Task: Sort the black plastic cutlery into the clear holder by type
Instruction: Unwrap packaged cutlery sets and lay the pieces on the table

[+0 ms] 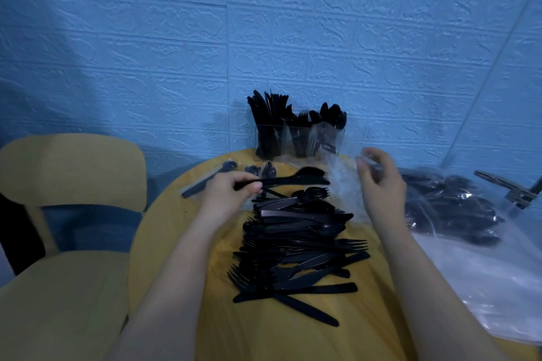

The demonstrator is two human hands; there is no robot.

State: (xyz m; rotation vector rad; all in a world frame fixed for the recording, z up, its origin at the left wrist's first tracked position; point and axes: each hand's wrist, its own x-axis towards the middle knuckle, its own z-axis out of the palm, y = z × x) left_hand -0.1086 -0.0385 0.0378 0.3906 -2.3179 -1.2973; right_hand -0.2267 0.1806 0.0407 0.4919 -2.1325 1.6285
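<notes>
Fingers of the left hand (231, 190) pinch a cutlery set (293, 180) before the clear holder (297, 141); the right hand (378, 182) grips a plastic wrapper (344, 182) beside it.

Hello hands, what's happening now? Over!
Left hand grips cutlery. Right hand pinches clear wrapper. Holder part full, pile left.

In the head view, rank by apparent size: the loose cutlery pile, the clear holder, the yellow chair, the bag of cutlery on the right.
1. yellow chair, nearest the camera, so flattered
2. loose cutlery pile and bag of cutlery: too alike to rank
3. clear holder, farthest away
</notes>
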